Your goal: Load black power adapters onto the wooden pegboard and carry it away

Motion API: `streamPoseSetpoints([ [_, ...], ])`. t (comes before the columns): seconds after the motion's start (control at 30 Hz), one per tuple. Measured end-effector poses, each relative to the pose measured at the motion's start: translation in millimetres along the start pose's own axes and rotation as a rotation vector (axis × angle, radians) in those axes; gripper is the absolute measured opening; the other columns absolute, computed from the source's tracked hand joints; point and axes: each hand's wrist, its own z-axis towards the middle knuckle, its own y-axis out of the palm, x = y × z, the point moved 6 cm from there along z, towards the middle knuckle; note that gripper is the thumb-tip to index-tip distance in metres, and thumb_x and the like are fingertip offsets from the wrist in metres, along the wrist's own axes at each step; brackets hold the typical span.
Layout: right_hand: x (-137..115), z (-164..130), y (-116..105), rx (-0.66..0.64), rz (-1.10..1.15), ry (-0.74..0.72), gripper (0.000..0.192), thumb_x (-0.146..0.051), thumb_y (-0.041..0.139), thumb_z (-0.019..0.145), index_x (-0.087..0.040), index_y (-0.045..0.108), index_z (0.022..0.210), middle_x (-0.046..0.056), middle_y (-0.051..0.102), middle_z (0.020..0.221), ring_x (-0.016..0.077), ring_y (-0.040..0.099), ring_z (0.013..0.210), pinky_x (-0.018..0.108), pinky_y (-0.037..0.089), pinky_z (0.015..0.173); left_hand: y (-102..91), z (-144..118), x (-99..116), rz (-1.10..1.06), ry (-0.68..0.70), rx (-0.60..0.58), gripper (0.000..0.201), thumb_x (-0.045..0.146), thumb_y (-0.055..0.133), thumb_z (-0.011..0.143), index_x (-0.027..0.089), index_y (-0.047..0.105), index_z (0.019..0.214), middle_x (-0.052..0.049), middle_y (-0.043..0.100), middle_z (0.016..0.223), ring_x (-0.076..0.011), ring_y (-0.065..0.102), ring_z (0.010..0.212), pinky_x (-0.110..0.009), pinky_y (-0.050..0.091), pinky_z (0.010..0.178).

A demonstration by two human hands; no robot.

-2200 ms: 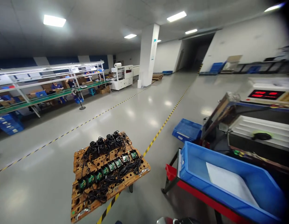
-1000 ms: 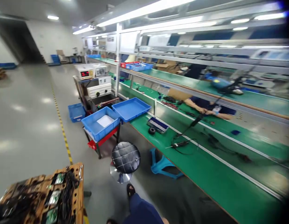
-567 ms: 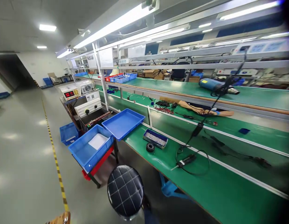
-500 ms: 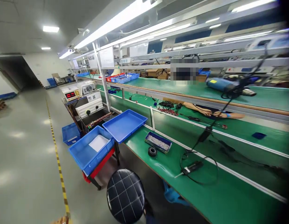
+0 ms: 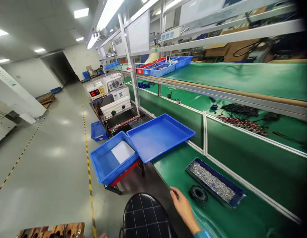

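Currently, on my feed, the right hand (image 5: 182, 206) hangs by the near edge of the long green-topped bench (image 5: 172, 162), its grip loose and parted, with nothing in it. Of the left hand (image 5: 103, 235) I get only what looks like a blurred sliver, so I cannot tell its grip. Nearest the right hand, a black ring-shaped roll (image 5: 193, 194) lies flat on the bench, just beside a long dark-blue plastic bin (image 5: 224, 181); I'd judge both sit there for easy reach from the black quilted stool (image 5: 146, 218). The bin holds small silvery pieces (image 5: 211, 180), too fine for me to identify. Farther off, a shallow bright-blue plastic tray (image 5: 160, 138) rests on the bench's end and juts towards a deeper blue plastic tub (image 5: 104, 165), probably so both are handy together. A white sheet (image 5: 122, 152) lies in that tub. Small red and blue trays (image 5: 163, 72) on the green shelf (image 5: 255, 79) hold things I can't make out.
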Motion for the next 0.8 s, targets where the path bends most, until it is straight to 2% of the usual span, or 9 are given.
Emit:
streamPoseSetpoints([
  [0.1,-4.3,54.5,20.5,0.135,-0.212,-0.082,0.082,-0.064,0.038,0.083,0.001,0.062,0.126,0.028,0.062,0.132,0.0404,0.056,0.129,0.052,0.043,0.115,8.1,74.5,36.6,0.005,0.113,0.078,0.037,0.059,0.058,0.080,0.026,0.069,0.093,-0.016,0.074,0.114,-0.0368,0.067,0.118,-0.052,0.050,0.110],
  [0.17,-1.2,77.0,36.1,0.253,-0.392,-0.148,0.089,-0.063,0.031,0.086,0.009,0.057,0.130,0.033,0.055,0.138,0.0450,0.047,0.137,0.057,0.038,0.117,29.3,143.0,82.8,0.111,0.268,0.056,0.048,0.053,0.046,0.084,0.018,0.068,0.108,-0.019,0.072,0.123,-0.0333,0.066,0.121,-0.046,0.051,0.109],
  [0.23,2.0,88.3,51.9,0.347,-0.588,-0.210,0.090,-0.062,0.024,0.091,0.012,0.056,0.132,0.035,0.051,0.141,0.0484,0.043,0.139,0.063,0.037,0.116,62.8,221.3,121.4,0.264,0.261,0.013,0.054,0.045,0.042,0.089,0.007,0.063,0.120,-0.024,0.069,0.129,-0.0289,0.065,0.124,-0.038,0.047,0.111],
  [0.3,2.5,91.9,65.2,0.405,-0.776,-0.264,0.085,-0.059,0.022,0.096,0.010,0.055,0.134,0.034,0.050,0.142,0.0496,0.045,0.137,0.066,0.038,0.112,102.1,299.1,148.5,0.322,0.208,-0.012,0.052,0.037,0.045,0.090,0.000,0.060,0.124,-0.028,0.068,0.126,-0.0305,0.067,0.118,-0.038,0.050,0.106],
  [0.37,0.4,93.0,73.8,0.434,-0.922,-0.302,0.079,-0.053,0.023,0.099,0.010,0.055,0.135,0.034,0.051,0.141,0.0506,0.048,0.134,0.067,0.042,0.107,141.5,369.4,162.9,0.401,0.164,-0.009,0.052,0.034,0.055,0.088,-0.004,0.057,0.125,-0.032,0.063,0.131,-0.0358,0.059,0.129,-0.042,0.044,0.111],
  [0.47,-4.4,97.0,80.5,0.437,-1.045,-0.366,0.069,-0.044,0.030,0.101,0.008,0.049,0.142,0.035,0.052,0.139,0.0519,0.051,0.130,0.068,0.046,0.101,189.4,454.8,167.5,0.517,0.117,0.000,0.052,0.033,0.062,0.087,-0.001,0.055,0.125,-0.033,0.058,0.136,-0.0396,0.052,0.135,-0.046,0.041,0.110],
  [0.63,-2.6,107.4,84.6,0.442,-1.138,-0.398,0.070,-0.037,0.034,0.100,-0.005,0.020,0.162,0.031,0.051,0.142,0.0521,0.054,0.126,0.069,0.049,0.095,229.3,542.8,170.7,0.678,0.186,-0.031,0.070,0.036,0.071,0.083,0.007,0.042,0.141,-0.026,0.046,0.151,-0.0359,0.040,0.143,-0.044,0.034,0.113],
  [0.73,-0.1,110.6,85.8,0.428,-1.173,-0.392,0.070,-0.036,0.032,0.100,-0.003,0.020,0.161,0.033,0.051,0.141,0.0531,0.054,0.126,0.068,0.049,0.093,236.3,566.4,169.1,0.731,0.198,-0.087,0.073,0.033,0.082,0.073,0.004,0.049,0.132,-0.028,0.054,0.141,-0.0404,0.043,0.137,-0.050,0.033,0.112],
  [0.8,0.0,111.9,85.8,0.413,-1.198,-0.392,0.070,-0.036,0.031,0.100,-0.002,0.020,0.160,0.033,0.052,0.139,0.0524,0.055,0.124,0.066,0.050,0.090,237.2,573.1,167.8,0.728,0.203,-0.139,0.057,0.029,0.083,0.071,0.007,0.058,0.117,-0.028,0.063,0.129,-0.0432,0.047,0.133,-0.053,0.034,0.108],
])
